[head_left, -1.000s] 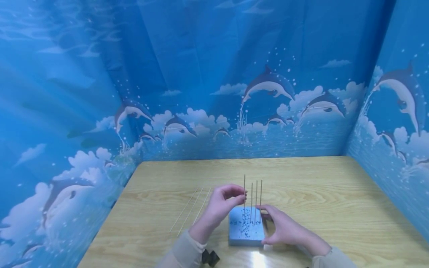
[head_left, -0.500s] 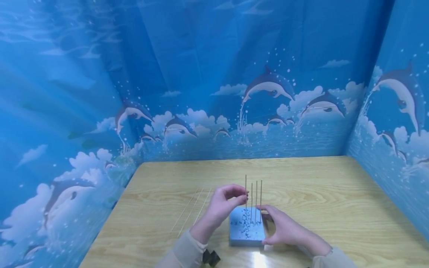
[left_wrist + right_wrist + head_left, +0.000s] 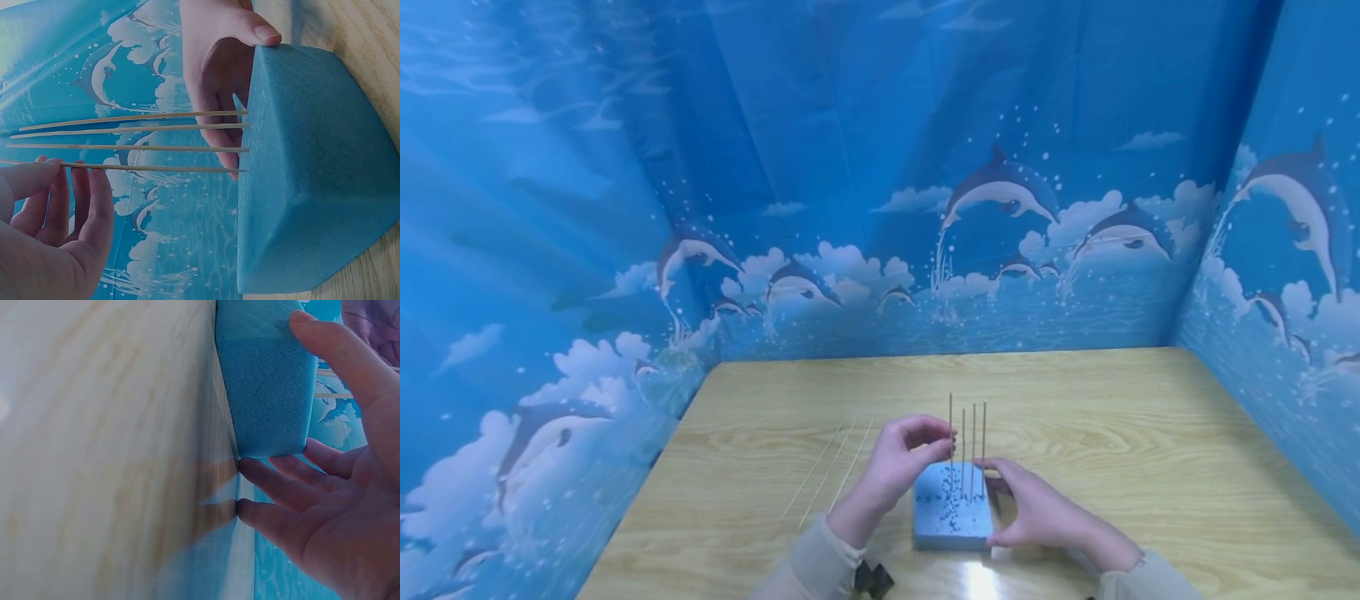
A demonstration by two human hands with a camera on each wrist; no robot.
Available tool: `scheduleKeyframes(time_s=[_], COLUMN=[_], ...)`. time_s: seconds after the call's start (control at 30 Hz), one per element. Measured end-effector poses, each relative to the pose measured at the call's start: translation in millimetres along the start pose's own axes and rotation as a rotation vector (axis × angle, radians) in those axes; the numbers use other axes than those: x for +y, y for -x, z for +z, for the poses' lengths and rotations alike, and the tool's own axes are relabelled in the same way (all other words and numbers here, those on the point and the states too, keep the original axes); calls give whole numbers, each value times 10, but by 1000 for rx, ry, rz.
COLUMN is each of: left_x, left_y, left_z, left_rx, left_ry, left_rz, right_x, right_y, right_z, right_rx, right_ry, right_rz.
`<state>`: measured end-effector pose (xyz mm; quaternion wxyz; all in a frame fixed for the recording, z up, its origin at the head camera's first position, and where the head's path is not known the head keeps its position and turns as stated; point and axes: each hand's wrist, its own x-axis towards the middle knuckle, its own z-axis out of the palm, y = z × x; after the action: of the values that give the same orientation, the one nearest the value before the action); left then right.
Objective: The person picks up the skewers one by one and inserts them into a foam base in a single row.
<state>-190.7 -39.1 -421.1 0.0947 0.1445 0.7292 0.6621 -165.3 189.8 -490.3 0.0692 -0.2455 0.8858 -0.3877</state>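
A blue foam block (image 3: 934, 525), its top dotted with small dark holes, sits on the table. My left hand (image 3: 898, 454) pinches a thin wooden skewer (image 3: 156, 168) between thumb and fingers; its pointed end meets the foam's top, and how deep it goes cannot be told. Beside it, 3 more skewers (image 3: 137, 149) stand upright in the block. My right hand (image 3: 1037, 507) holds the block from the right, thumb at the near corner and fingers toward the far edge. In the right wrist view the thumb presses the foam (image 3: 269, 394), while the lower fingertips touch the table.
Several loose skewers (image 3: 827, 473) lie on the wooden table (image 3: 1112, 417) left of the block. A small dark object (image 3: 872, 579) shows by the left sleeve. Dolphin-printed blue curtains (image 3: 850, 208) enclose the table's back and sides.
The skewer in my left hand has shifted slightly right, toward the standing ones, and its top end sits marginally lower. My right hand and the foam block look unmoved.
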Motion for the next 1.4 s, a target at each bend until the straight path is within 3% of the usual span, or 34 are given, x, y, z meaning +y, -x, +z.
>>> scheduleKeyframes(time_s=[0.37, 1.4], left_x=[-28, -127], left_y=[19, 21], left_z=[8, 9], left_rx=[7, 12], left_ry=[-39, 6], left_rz=[3, -32], right_x=[19, -13], right_y=[3, 8], right_z=[2, -6], right_rx=[-8, -6], right_ry=[8, 2], right_rz=[-12, -7])
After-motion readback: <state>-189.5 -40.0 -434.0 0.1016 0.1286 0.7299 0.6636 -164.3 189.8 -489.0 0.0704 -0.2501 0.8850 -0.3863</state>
